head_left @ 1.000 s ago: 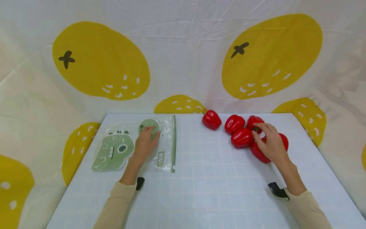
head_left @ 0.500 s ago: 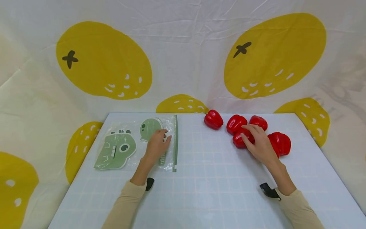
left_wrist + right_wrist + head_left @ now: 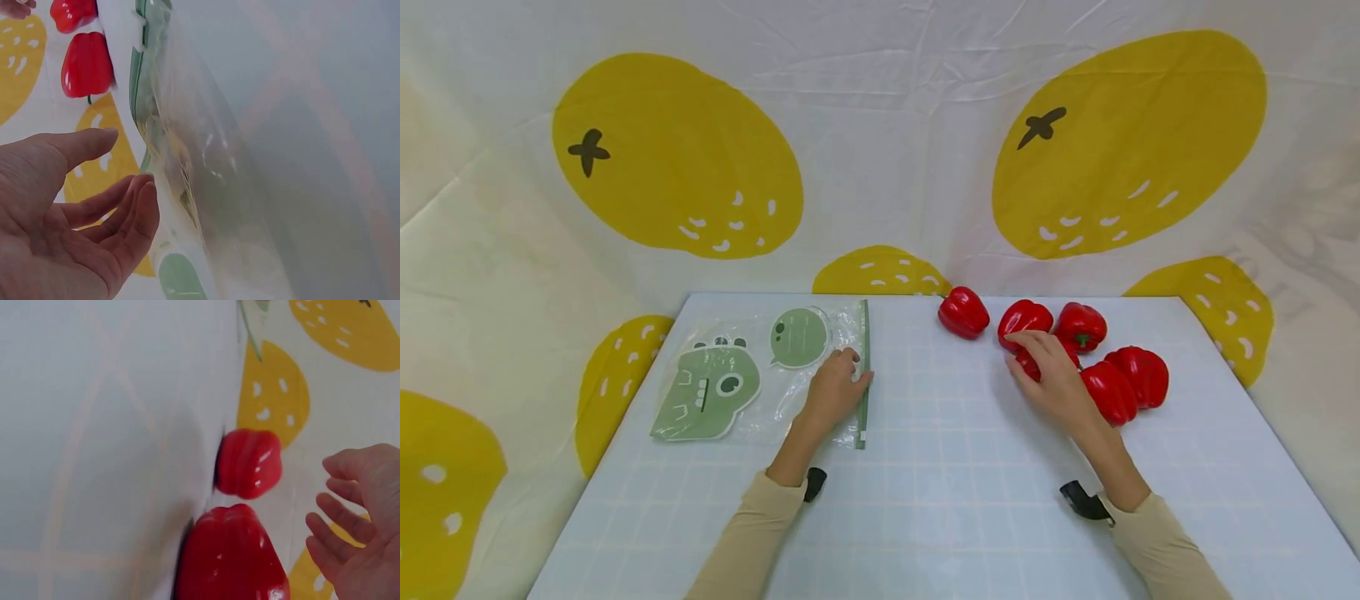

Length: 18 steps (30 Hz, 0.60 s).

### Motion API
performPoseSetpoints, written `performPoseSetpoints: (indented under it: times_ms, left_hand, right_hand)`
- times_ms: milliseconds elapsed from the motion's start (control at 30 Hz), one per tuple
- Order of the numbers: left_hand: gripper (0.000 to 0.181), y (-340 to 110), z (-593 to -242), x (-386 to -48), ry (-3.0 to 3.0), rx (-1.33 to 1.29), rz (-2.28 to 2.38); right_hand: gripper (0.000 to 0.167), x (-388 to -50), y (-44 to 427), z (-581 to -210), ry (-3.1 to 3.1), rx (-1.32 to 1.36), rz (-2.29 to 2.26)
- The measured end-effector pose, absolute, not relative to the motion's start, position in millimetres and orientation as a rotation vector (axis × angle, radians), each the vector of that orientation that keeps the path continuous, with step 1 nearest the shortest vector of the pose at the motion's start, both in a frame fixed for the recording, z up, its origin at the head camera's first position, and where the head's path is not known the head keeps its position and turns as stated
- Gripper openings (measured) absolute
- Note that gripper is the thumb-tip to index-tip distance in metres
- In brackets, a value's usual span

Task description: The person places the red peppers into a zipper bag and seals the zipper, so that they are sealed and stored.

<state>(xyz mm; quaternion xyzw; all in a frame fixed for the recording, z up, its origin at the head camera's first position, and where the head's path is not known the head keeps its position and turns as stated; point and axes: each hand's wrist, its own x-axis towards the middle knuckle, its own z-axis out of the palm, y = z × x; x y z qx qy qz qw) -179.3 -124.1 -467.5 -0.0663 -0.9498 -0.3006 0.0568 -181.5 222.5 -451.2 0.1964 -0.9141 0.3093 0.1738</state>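
A clear zip bag [image 3: 778,408] printed with a green cartoon dinosaur lies flat on the left of the table. Over its green zip edge [image 3: 864,325] hovers my left hand [image 3: 833,387], thumb and fingers apart. In the left wrist view nothing sits between the fingers of that hand [image 3: 94,219], close to the bag's opening. My right hand [image 3: 1054,379] is above a red bell pepper [image 3: 1028,363], partly covering it. In the right wrist view the right hand [image 3: 365,519] has loosely bent fingers and holds nothing; a red bell pepper [image 3: 231,562] lies left of it.
Several more red bell peppers are near: one by the back edge [image 3: 964,313], one behind the right hand [image 3: 1026,321], one at back right [image 3: 1082,325], and two touching at right [image 3: 1108,393]. A white cloth [image 3: 895,183] with yellow fruit prints hangs behind the table.
My left hand has moved right across the bag from the speech-bubble print to the zip edge. The right hand has moved left over the peppers, uncovering those at right. The peppers and bag stay put.
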Motion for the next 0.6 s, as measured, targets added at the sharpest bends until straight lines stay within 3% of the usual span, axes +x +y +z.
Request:
performPoseSetpoints:
  times_ms: [600]
  left_hand:
    - [0.030, -108, -469, -173, -2.954, -0.003, -1.007]
  right_hand:
    - [0.041, -188, 178, -458, -2.595, 0.735, 0.970]
